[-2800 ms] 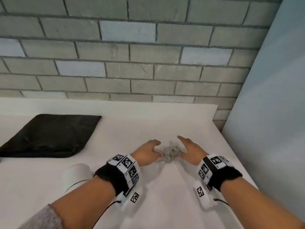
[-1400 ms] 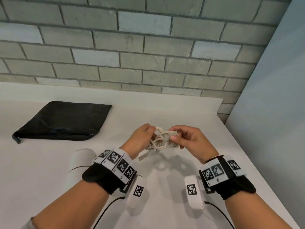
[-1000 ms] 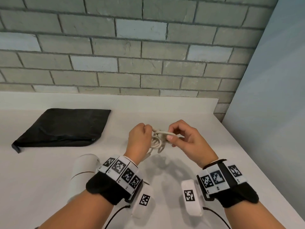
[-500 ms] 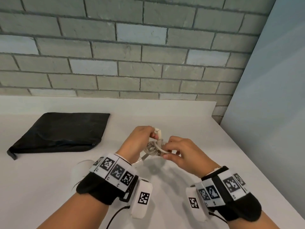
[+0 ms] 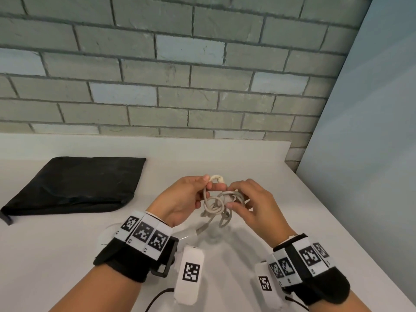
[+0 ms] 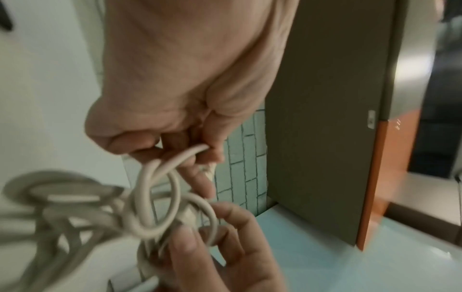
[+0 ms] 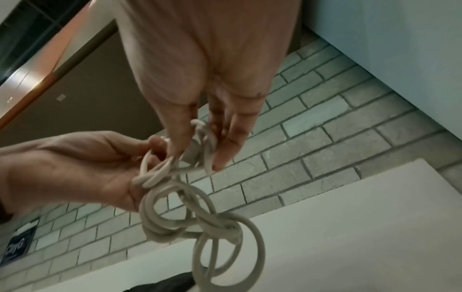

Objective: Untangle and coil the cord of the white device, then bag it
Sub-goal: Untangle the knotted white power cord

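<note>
A tangled white cord (image 5: pixel 215 204) hangs in the air between both hands above the white table (image 5: pixel 258 167). My left hand (image 5: pixel 206 184) pinches a loop at the top of the knot between thumb and fingers. My right hand (image 5: pixel 231 200) pinches the strands on the knot's right side. In the left wrist view the left hand (image 6: pixel 200 152) grips one strand of the cord (image 6: pixel 155 197). The right hand (image 7: pixel 197 146) is seen from its wrist holding the cord (image 7: pixel 200 217), whose loops dangle below. The white device (image 5: pixel 105 233) is mostly hidden behind my left wrist.
A flat black bag (image 5: pixel 72 185) lies on the table at the left. A grey brick wall (image 5: pixel 180 86) runs along the back. A pale blue panel (image 5: pixel 371 154) stands along the table's right edge.
Both hands took the tangle off the table and lifted it. Over the last second they have kept hold, with the left hand's pinch moving to a loop at the top.
</note>
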A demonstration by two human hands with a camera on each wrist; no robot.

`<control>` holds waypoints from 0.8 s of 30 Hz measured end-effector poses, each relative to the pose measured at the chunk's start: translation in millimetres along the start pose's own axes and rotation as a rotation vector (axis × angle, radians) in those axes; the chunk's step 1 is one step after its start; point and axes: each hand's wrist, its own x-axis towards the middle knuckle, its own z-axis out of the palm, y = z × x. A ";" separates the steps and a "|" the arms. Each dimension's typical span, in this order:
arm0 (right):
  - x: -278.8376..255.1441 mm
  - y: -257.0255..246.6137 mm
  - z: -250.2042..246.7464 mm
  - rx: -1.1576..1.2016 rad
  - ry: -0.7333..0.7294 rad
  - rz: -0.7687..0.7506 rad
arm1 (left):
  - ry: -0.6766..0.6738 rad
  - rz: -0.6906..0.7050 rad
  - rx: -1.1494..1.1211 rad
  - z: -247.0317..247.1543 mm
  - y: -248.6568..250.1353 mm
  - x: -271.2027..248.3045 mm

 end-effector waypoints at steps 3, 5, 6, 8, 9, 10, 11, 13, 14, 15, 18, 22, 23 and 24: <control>-1.9 -0.7 0.4 -0.013 0.076 -0.078 | 0.023 -0.041 -0.243 2.8 -5.1 1.5; -1.5 -1.0 -0.8 -0.004 0.097 -0.057 | 0.032 -0.065 -0.396 4.9 -10.4 1.4; -1.0 0.5 -2.2 0.017 0.107 0.006 | 0.041 -0.061 -0.479 5.0 -12.5 1.1; -2.9 6.7 -2.1 0.136 0.104 0.183 | 0.051 -0.013 -0.607 3.0 -11.8 0.5; -5.1 8.5 -0.1 0.192 0.083 0.247 | 0.055 0.020 -0.610 0.7 -9.5 -0.4; -7.7 9.5 2.1 0.226 0.061 0.281 | 0.055 0.050 -0.564 -0.8 -6.0 -0.9; -10.2 9.8 4.5 0.255 0.035 0.298 | 0.057 0.080 -0.498 -1.3 -3.0 -1.6; -12.7 9.0 8.1 0.320 0.012 0.321 | 0.078 0.133 -0.391 0.2 0.2 -2.8; -11.7 10.2 8.7 0.323 0.024 0.322 | 0.089 0.148 -0.373 1.6 0.7 -2.8; -9.4 12.0 8.6 0.288 0.044 0.305 | 0.091 0.157 -0.385 3.1 0.7 -2.2; -4.7 9.0 6.8 0.174 0.077 0.157 | 0.099 0.141 -0.516 7.4 1.6 -0.1; -3.9 -3.8 7.4 0.242 -0.001 0.050 | 0.145 0.113 -0.667 15.0 5.8 0.0; -2.7 -4.9 7.5 0.249 0.045 0.038 | 0.156 0.110 -0.663 17.7 6.6 0.0; -0.8 -4.8 7.2 0.238 0.112 0.011 | 0.170 0.107 -0.649 20.0 6.5 0.1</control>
